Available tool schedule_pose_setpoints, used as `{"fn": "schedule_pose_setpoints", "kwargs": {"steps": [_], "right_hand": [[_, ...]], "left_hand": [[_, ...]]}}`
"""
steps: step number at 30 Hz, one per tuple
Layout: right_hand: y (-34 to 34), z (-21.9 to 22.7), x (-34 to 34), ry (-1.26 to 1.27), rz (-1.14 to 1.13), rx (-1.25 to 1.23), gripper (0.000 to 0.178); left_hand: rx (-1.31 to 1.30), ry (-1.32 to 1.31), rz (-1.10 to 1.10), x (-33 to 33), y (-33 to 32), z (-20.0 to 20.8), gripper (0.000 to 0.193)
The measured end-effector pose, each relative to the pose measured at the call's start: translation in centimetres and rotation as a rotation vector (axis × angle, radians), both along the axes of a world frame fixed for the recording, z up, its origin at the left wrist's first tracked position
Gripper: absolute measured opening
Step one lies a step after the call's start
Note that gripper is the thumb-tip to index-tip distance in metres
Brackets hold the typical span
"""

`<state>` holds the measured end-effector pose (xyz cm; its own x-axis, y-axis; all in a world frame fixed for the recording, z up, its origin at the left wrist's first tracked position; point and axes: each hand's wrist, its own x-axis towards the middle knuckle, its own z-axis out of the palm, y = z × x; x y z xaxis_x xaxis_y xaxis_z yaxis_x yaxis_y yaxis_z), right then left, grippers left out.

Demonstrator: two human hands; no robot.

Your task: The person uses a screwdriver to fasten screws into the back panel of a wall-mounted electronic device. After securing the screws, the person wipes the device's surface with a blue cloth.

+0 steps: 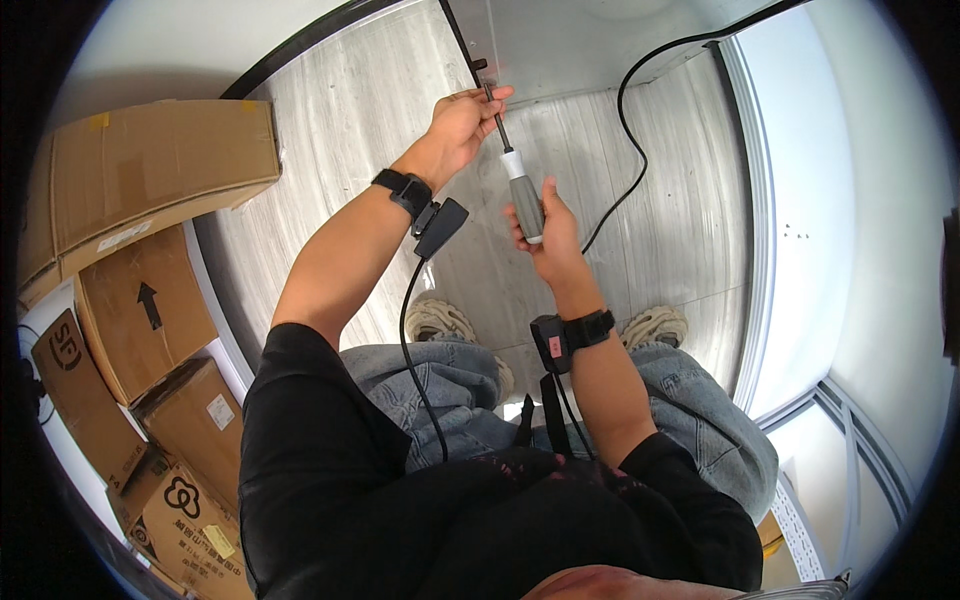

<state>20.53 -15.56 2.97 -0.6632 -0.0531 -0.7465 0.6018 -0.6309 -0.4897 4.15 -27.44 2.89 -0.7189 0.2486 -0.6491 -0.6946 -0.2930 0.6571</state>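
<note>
A screwdriver (526, 200) with a grey and white handle points away from me toward the lower edge of a pale, glossy panel (560, 50). Around its handle, my right hand (553, 225) is closed, thumb along the side. My left hand (466, 122) pinches the dark shaft near its far end with the fingertips. The tip is close to a small black fitting (480, 65) at the panel's dark edge strip; whether it touches a screw is too small to tell. Black straps with small devices sit on both wrists.
Cardboard boxes (165, 160) are stacked along the left side. A black cable (632, 130) curves from the upper right down across the grey wood-look floor (330, 130). On the right stands a white wall with a metal-framed edge (745, 210). My shoes (440, 318) rest below my arms.
</note>
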Motion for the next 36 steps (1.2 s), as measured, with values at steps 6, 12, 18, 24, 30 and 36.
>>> {"fn": "schedule_pose_setpoints", "kwargs": {"steps": [6, 12, 18, 24, 30, 36], "right_hand": [[-1.5, 1.2, -0.3, 0.002, -0.069, 0.315, 0.041], [-0.1, 0.5, -0.2, 0.009, -0.029, -0.036, 0.037], [-0.5, 1.8, -0.6, 0.071, -0.031, 0.142, 0.032], [-0.2, 0.4, 0.7, 0.137, -0.063, 0.029, 0.031], [1.2, 1.2, 0.6, 0.123, 0.018, 0.124, 0.029], [7.4, 6.4, -2.9, 0.114, 0.327, 0.402, 0.025]], "left_hand": [[-0.094, 0.0, -0.001, 0.0, 0.2, 0.2, 0.025], [-0.005, -0.008, 0.016, -0.1, -0.1, 0.0, 0.021], [0.045, -0.013, 0.016, -0.3, -0.3, -0.3, 0.024], [0.082, -0.012, 0.027, -0.2, -0.3, -0.1, 0.036], [0.086, -0.034, 0.03, 0.2, -0.5, -0.3, 0.037], [0.111, -0.027, -0.043, 0.7, 0.2, 0.6, 0.033]]}}
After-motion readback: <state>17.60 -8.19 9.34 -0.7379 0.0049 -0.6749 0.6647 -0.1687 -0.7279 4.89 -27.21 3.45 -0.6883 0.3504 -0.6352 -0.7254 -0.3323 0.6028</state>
